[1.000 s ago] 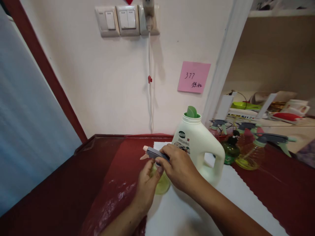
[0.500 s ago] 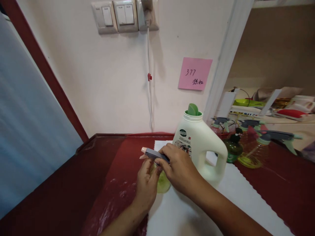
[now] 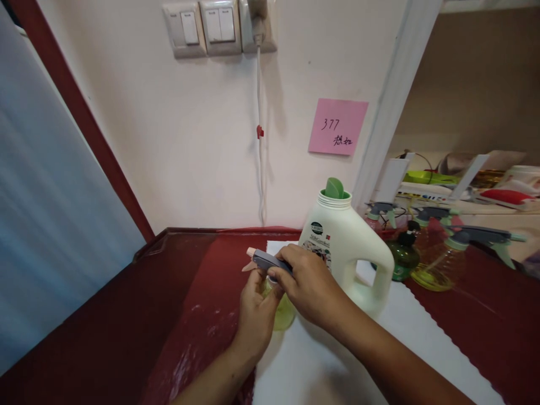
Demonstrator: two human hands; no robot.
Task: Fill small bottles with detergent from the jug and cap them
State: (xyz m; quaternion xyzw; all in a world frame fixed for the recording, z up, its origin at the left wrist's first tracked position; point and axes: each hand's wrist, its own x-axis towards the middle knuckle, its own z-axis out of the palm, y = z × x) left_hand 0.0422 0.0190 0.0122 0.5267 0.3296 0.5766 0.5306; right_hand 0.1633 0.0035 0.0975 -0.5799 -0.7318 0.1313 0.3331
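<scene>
A small yellow-green spray bottle stands on a white mat. My left hand is wrapped round its body. My right hand grips the grey trigger head on top, whose pale nozzle points left. Just behind my right hand stands a white detergent jug with an open green spout.
Several more spray bottles with grey-green trigger heads stand at the right on the dark red table. A white cable hangs from a wall socket. A pink note is stuck on the wall. Cluttered shelf at far right.
Both hands stay on the small spray bottle; they and the view have shifted only slightly, with my left hand a little higher round the bottle.
</scene>
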